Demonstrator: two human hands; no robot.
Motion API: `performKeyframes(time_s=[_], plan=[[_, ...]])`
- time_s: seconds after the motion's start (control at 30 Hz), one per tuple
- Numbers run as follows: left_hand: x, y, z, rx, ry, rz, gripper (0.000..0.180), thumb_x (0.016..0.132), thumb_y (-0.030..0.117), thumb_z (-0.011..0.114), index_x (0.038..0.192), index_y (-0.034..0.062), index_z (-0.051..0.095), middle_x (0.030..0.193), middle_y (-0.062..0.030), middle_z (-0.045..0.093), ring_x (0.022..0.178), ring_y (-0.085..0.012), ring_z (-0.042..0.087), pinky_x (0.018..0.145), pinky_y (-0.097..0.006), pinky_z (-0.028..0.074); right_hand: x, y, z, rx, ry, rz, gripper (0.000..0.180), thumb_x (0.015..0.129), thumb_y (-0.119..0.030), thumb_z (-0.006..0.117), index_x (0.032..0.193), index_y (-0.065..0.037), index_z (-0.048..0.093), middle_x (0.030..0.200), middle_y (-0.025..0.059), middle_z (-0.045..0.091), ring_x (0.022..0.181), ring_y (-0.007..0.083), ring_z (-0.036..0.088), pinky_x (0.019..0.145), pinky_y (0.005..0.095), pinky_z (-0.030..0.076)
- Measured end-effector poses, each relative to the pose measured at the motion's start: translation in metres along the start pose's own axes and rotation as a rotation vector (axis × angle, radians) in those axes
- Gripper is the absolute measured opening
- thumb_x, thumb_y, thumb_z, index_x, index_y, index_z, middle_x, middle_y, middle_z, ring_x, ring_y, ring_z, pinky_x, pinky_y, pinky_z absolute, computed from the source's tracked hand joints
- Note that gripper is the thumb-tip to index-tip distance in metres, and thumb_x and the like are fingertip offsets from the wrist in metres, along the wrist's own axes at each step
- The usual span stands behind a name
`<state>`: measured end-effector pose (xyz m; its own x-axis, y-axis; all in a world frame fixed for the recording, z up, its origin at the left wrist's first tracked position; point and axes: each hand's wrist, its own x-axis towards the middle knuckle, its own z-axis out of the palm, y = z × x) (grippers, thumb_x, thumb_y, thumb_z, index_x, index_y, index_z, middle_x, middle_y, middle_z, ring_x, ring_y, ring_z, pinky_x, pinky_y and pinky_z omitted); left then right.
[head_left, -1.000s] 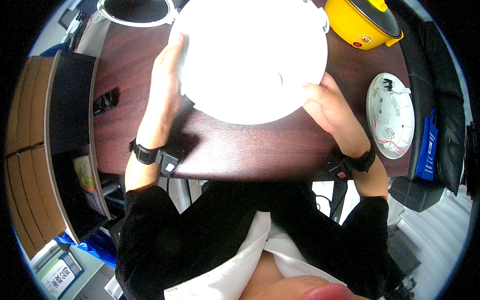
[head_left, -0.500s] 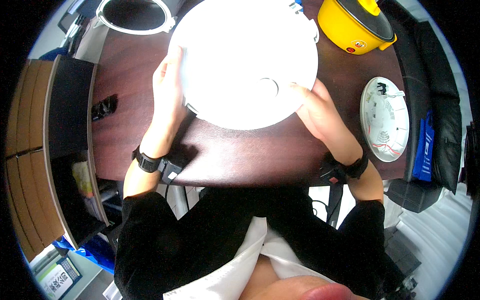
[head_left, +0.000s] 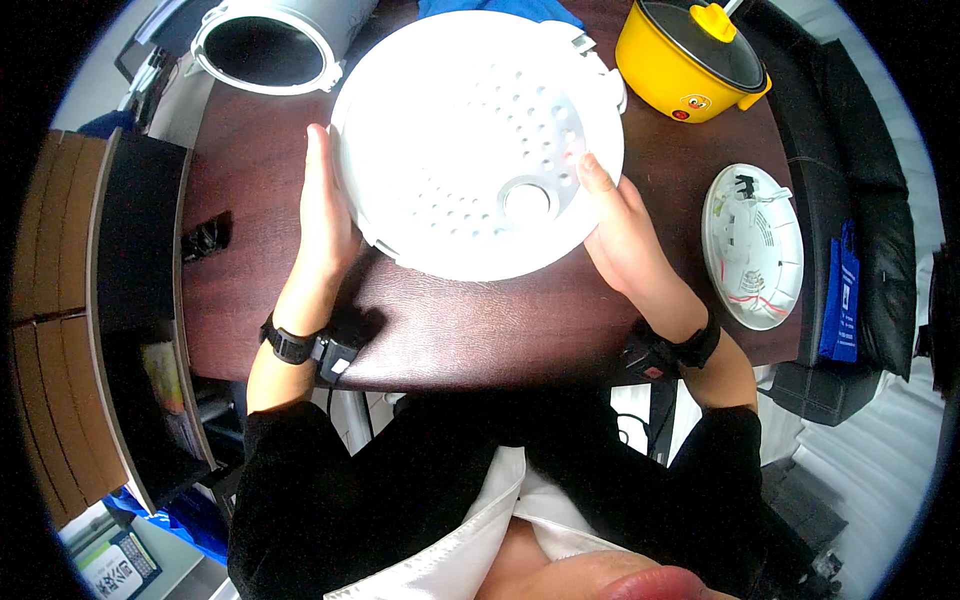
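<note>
In front of me is a round white plastic appliance lid [head_left: 400,150], its dimpled face toward me. A round hole shows near its lower right, and small catches sit on its right rim. My left hand [head_left: 328,215] presses along the left rim, thumb up, its other fingers mostly hidden behind the lid. On the lower right edge, my right hand [head_left: 625,235] grips with the thumb over the face and the fingers underneath.
A white cylindrical housing [head_left: 325,40] with a dark opening lies at the back left. A yellow pot [head_left: 680,75] with a dark lid stands back right. Below it rests an oval white shell [head_left: 750,260] with red wires. A small black item [head_left: 206,238] lies near the table's left edge.
The lid has moved slightly toward me and its face tilted, so the dimples now show instead of plain glare. Both hands stay on it. The whole view has shifted a little.
</note>
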<state>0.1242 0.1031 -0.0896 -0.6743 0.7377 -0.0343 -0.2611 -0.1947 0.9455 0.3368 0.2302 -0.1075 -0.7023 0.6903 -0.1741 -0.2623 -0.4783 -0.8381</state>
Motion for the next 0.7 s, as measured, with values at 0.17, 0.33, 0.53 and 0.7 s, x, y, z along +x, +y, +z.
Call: performKeyframes(time_s=[0.17, 0.33, 0.53, 0.7], plan=[[0.003, 0.008, -0.004, 0.157, -0.040, -0.056, 0.068, 0.095, 0.052, 0.034, 0.134, -0.0035, 0.035, 0.128, -0.0162, 0.049, 0.114, -0.0215, 0.053, 0.096, -0.032, 0.044, -0.001, 0.003, -0.002, -0.113, -0.160, -0.051, 0.042, 0.092, -0.020, 0.055, 0.125, 0.004, 0.044, 0.115, 0.0112, 0.057, 0.105, 0.0160, 0.054, 0.092, 0.0297, 0.044], [0.009, 0.012, -0.010, 0.074, -0.107, -0.044, 0.070, 0.094, 0.054, 0.034, 0.134, -0.0032, 0.036, 0.128, -0.0176, 0.050, 0.114, -0.0221, 0.053, 0.097, -0.033, 0.044, -0.002, 0.000, -0.004, -0.209, -0.297, -0.025, 0.047, 0.091, -0.020, 0.056, 0.129, 0.004, 0.040, 0.120, 0.0126, 0.054, 0.109, 0.0177, 0.053, 0.095, 0.0317, 0.042], [0.005, 0.007, -0.008, 0.034, -0.050, -0.033, 0.065, 0.095, 0.051, 0.036, 0.131, -0.0031, 0.039, 0.124, -0.0159, 0.053, 0.109, -0.0216, 0.056, 0.094, -0.034, 0.045, -0.006, -0.013, 0.010, 0.167, -0.147, 0.108, 0.064, 0.094, -0.051, 0.036, 0.138, -0.005, 0.031, 0.137, 0.0128, 0.041, 0.126, 0.0225, 0.040, 0.102, 0.0414, 0.035], [-0.003, 0.009, -0.002, 0.172, -0.017, 0.047, 0.059, 0.095, 0.047, 0.039, 0.125, -0.0028, 0.046, 0.116, -0.0128, 0.058, 0.103, -0.0192, 0.058, 0.089, -0.033, 0.046, 0.001, -0.017, 0.001, 0.214, -0.167, 0.157, 0.068, 0.092, -0.059, 0.034, 0.140, -0.011, 0.030, 0.139, 0.0075, 0.040, 0.127, 0.0212, 0.040, 0.102, 0.0435, 0.035]])
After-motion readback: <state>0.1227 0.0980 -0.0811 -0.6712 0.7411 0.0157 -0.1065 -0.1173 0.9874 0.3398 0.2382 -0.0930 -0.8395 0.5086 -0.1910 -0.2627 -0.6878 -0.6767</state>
